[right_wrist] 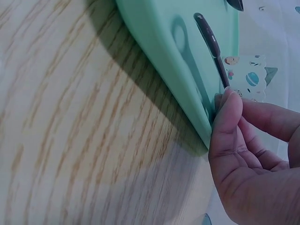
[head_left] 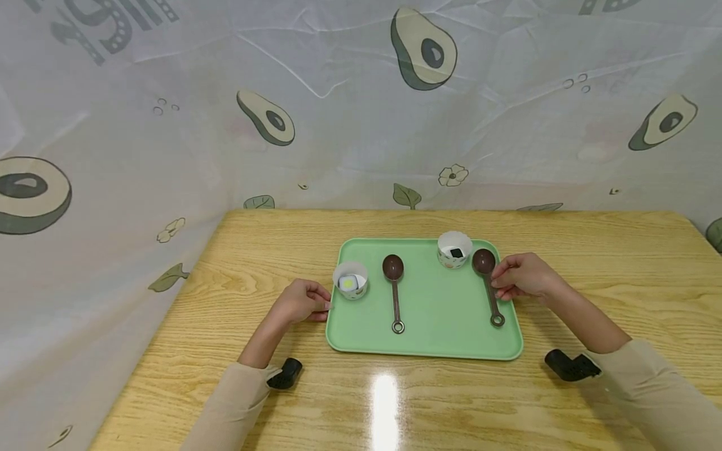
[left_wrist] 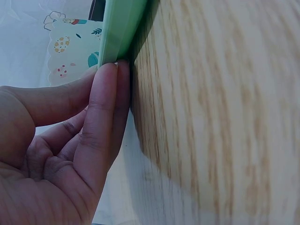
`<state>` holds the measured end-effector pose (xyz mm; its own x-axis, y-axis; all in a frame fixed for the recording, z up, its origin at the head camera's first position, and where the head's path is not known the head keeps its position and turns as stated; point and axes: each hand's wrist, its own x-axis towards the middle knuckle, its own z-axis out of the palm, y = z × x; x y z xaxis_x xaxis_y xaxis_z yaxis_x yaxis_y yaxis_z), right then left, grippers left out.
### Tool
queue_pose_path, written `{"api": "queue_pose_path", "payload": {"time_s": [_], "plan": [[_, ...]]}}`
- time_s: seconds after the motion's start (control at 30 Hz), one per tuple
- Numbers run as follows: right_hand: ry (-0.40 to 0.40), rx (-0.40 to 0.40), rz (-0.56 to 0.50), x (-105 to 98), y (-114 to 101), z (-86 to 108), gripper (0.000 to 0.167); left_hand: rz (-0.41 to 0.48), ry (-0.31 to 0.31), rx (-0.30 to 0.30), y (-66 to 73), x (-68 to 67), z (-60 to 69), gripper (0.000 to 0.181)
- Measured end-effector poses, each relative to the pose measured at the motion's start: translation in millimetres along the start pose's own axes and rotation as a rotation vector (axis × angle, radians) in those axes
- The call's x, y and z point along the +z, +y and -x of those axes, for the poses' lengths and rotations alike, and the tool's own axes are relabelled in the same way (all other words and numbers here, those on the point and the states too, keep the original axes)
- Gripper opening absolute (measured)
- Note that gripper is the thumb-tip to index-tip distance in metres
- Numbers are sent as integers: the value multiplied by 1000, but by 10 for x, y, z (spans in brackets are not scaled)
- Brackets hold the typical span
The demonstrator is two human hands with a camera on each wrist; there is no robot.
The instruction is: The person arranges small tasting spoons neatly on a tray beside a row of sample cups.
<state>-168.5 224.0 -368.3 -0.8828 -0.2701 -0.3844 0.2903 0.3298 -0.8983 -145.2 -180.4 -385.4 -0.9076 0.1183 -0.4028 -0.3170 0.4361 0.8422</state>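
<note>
A light green tray (head_left: pixel 434 313) lies on the wooden table. My left hand (head_left: pixel 301 300) grips its left rim, thumb on top and fingertips at the underside in the left wrist view. At the tray's right side my right hand (head_left: pixel 521 275) pinches the handle of a brown spoon (head_left: pixel 484 262) between thumb and fingers. The handle (right_wrist: pixel 210 37) is raised above the tray, casting a shadow on it. Another brown spoon (head_left: pixel 393 267) with a ring-ended handle lies left of the tray's middle.
One patterned paper cup (head_left: pixel 351 292) at the tray's left holds a whitish block with a yellow-green spot. Another cup (head_left: pixel 454 260) at the back right contains a small black piece. A printed cloth (head_left: pixel 350 125) hangs behind the table (head_left: pixel 271 244).
</note>
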Motion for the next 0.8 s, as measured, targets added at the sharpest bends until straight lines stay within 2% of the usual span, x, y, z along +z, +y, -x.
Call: {"api": "queue_pose_path", "payload": {"time_s": [0.37, 0.8], "plan": [[-6, -21, 7, -4, -3, 11, 14, -2, 3, 1, 29, -1, 20, 10], [6, -19, 3, -7, 3, -3, 8, -6, -3, 6, 13, -4, 13, 11]]}}
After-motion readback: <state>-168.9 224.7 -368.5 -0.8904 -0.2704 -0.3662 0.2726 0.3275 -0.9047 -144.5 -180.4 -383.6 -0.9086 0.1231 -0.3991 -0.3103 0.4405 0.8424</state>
